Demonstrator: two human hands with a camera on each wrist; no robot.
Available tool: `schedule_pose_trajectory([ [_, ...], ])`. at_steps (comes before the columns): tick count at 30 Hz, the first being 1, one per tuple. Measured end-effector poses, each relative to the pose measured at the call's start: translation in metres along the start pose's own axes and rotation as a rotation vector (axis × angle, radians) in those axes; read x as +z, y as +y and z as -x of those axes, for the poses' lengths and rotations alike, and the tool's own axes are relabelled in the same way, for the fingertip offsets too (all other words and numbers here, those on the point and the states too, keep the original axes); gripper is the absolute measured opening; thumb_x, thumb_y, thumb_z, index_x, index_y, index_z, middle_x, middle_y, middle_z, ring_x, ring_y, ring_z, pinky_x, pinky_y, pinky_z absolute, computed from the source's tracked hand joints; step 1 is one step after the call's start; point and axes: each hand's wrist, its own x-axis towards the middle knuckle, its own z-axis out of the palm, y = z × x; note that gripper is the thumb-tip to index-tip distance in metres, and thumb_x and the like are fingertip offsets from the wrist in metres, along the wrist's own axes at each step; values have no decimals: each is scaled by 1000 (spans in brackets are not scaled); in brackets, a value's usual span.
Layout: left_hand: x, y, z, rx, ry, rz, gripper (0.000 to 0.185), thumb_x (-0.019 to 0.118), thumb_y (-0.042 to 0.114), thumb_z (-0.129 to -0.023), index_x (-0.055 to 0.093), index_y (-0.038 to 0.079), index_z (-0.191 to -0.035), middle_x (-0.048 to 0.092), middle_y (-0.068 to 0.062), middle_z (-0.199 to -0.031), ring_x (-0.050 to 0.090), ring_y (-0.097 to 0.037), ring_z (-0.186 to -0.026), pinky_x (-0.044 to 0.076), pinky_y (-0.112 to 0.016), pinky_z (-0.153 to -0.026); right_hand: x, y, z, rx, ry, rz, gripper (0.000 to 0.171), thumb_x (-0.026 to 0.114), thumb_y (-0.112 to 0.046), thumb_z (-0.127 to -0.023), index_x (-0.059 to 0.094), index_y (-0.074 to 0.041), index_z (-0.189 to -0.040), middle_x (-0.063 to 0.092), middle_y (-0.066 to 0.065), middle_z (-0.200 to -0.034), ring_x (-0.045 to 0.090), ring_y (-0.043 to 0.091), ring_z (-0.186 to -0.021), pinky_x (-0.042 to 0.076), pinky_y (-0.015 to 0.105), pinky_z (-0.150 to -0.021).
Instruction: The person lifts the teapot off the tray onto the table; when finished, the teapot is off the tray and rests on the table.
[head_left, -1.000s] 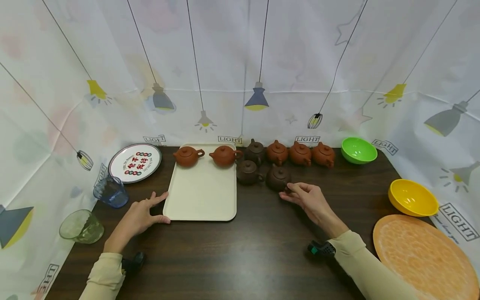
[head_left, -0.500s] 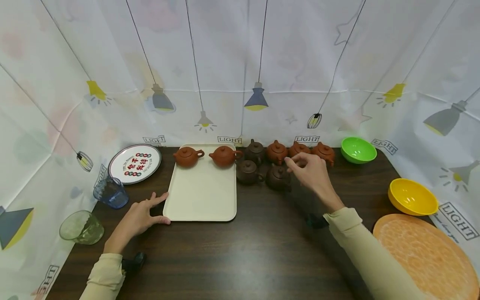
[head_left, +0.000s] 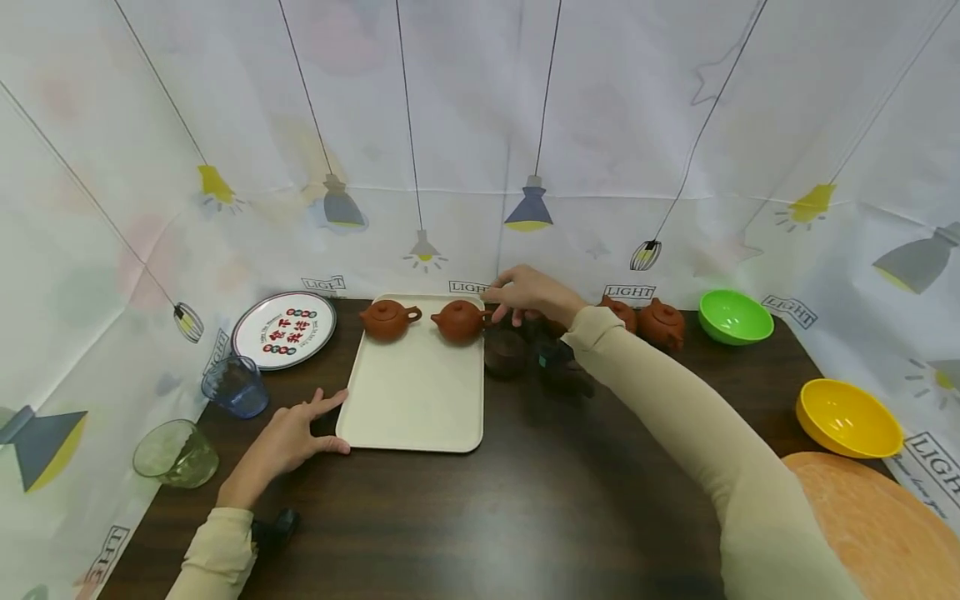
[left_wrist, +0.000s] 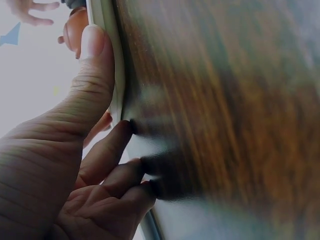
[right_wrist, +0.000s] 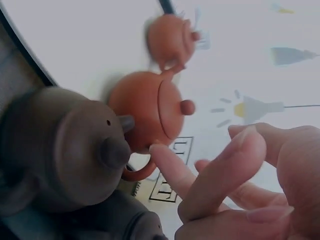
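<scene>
My right hand [head_left: 513,293] reaches over the back row of teapots, fingers spread and holding nothing. In the right wrist view its index fingertip [right_wrist: 159,150] sits by the handle of a reddish teapot [right_wrist: 150,117], with a dark brown teapot [right_wrist: 65,150] in front. That reddish teapot [head_left: 459,321] and a second one [head_left: 386,319] stand at the back of the cream tray [head_left: 412,408]. My left hand [head_left: 288,437] lies on the table at the tray's near left corner, its thumb [left_wrist: 95,65] against the rim. A dark teapot [head_left: 504,352] stands right of the tray; others are hidden under my arm.
Two more reddish teapots [head_left: 662,322] stand at the back right, then a green bowl [head_left: 735,317], a yellow bowl [head_left: 849,417] and an orange plate [head_left: 877,533]. On the left are a printed plate [head_left: 283,329], a blue glass [head_left: 235,386] and a green glass [head_left: 176,452]. Curtain encloses the table.
My right hand left the front dark teapot and moved back and left across the teapot row to the tray's back right corner. The left hand stayed put.
</scene>
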Motion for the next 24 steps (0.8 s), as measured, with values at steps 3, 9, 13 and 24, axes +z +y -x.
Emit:
schedule_pose_trajectory([
  [3,1,2,-1,14,3,-9,97,88,51,-81,49,13,-162,41,-40,-159,45,-68,-139,48,-69,-110,7,-2,-15,22,21,97,43,64,-34,-106,72,-3,-134,83,20,-108,63,8,-52,44,23,-52],
  [9,4,4,-1,23,3,-7,97,87,51,-81,49,13,-161,42,-40,-158,45,-68,-139,48,-69,-110,20,-1,-35,66,2,318,28,60,-15,-105,80,3,-113,75,9,-70,66,8,-49,44,21,-48],
  [13,4,2,-1,17,12,10,95,87,49,-82,50,13,-161,42,-39,-158,46,-67,-140,48,-68,-111,26,-2,-41,92,-21,382,25,58,-10,-108,80,-1,-115,66,3,-66,64,9,-50,44,22,-48],
  [24,-2,1,1,-1,10,13,96,88,50,-82,49,14,-162,41,-39,-159,46,-67,-140,48,-68,-110,31,-4,-49,-3,69,430,24,62,-12,-108,83,0,-113,68,3,-63,64,10,-50,53,24,-52],
])
